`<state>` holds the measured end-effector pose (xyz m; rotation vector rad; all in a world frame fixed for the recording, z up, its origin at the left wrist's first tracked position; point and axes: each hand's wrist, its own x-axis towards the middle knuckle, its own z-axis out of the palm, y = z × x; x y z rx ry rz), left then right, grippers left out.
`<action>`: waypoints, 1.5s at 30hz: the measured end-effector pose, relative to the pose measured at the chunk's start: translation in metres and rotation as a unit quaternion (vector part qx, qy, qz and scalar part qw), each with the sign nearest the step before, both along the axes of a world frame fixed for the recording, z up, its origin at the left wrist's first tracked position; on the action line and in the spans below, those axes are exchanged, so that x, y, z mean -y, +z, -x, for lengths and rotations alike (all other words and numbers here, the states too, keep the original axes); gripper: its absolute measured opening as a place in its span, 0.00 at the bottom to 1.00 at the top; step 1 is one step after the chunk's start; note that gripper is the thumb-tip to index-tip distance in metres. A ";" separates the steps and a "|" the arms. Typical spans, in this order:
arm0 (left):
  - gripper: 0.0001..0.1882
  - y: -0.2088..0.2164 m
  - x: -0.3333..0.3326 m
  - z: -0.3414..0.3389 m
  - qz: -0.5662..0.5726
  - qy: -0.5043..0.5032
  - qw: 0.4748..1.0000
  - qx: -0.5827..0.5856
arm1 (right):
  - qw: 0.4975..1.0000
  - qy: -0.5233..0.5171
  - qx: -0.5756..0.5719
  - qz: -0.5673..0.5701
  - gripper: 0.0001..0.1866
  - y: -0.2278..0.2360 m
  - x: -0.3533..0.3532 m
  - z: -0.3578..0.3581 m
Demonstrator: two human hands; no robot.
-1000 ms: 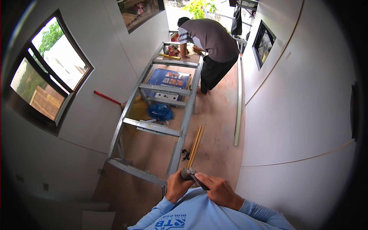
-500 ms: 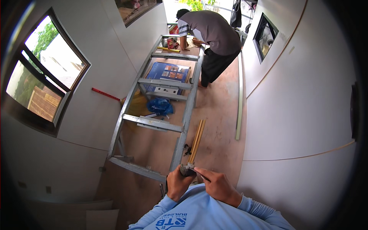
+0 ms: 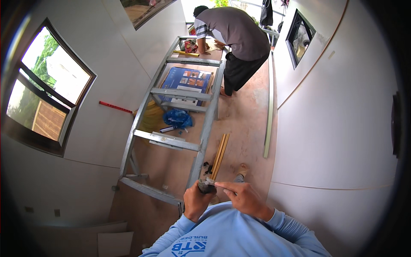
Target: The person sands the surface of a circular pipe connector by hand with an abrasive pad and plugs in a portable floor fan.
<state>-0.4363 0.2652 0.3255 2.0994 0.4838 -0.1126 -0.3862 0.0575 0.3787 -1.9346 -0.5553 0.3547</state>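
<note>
My left hand (image 3: pixel 197 203) is wrapped round a dark, stubby piece (image 3: pixel 207 186) at the lower middle, its end crusted with grey-white material. My right hand (image 3: pixel 248 200) is closed just to the right, with the index finger stretched toward that crusted end. Under this finger shows part of a thin tool (image 3: pixel 218 183), held with its tip at the crust; most of it is covered by my fingers. Beyond both hands, several long yellow-brown strips (image 3: pixel 221 156) lie on the floor, and small black pieces (image 3: pixel 207 168) lie beside them.
A metal ladder-like frame (image 3: pixel 204 132) stands at left centre. Around it are a blue plastic bag (image 3: pixel 177 118), a blue printed box (image 3: pixel 186 81) and a red bar (image 3: pixel 115 107). A co-worker (image 3: pixel 233 34) bends over its far end. A pale green strip (image 3: pixel 269 124) runs along the right wall.
My right index finger is now stretched out farther along the tool. One of my feet has come into view beyond my right hand. The view has shifted slightly.
</note>
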 end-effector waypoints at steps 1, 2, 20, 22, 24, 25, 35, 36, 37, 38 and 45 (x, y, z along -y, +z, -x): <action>0.20 0.001 0.006 -0.010 0.021 -0.005 1.000 -0.001 | 1.000 0.003 -0.002 -0.001 0.22 0.001 0.013 -0.013; 0.20 0.003 0.013 -0.022 0.043 -0.011 0.999 -0.003 | 0.999 0.035 0.006 0.002 0.24 0.002 0.026 -0.029; 0.21 0.025 0.191 -0.181 -0.019 -0.004 1.000 -0.004 | 0.975 0.098 0.117 0.163 0.28 0.040 0.198 -0.190; 0.22 0.018 0.198 -0.192 -0.011 -0.002 1.000 -0.002 | 0.974 0.086 0.138 0.158 0.29 0.032 0.206 -0.200; 0.23 0.012 0.204 -0.194 0.012 0.008 1.000 0.014 | 0.976 0.082 0.139 0.146 0.30 0.025 0.212 -0.204; 0.23 0.011 0.208 -0.197 0.010 0.008 1.000 0.009 | 0.976 0.075 0.154 0.135 0.30 0.022 0.214 -0.208; 0.21 0.015 0.228 -0.209 -0.011 0.042 0.999 0.032 | 0.978 0.065 0.149 0.128 0.28 0.001 0.224 -0.209; 0.21 0.015 0.229 -0.209 -0.021 0.046 0.998 0.027 | 0.978 0.064 0.149 0.128 0.28 0.001 0.224 -0.209; 0.21 0.015 0.229 -0.210 -0.021 0.044 0.998 0.028 | 0.980 0.056 0.146 0.124 0.28 0.000 0.224 -0.210; 0.20 0.014 0.229 -0.211 -0.023 0.044 0.998 0.035 | 0.981 0.049 0.143 0.120 0.28 0.000 0.223 -0.210; 0.15 0.017 0.197 -0.230 0.176 0.004 0.984 -0.026 | 0.995 0.044 0.081 0.036 0.26 0.010 0.229 -0.234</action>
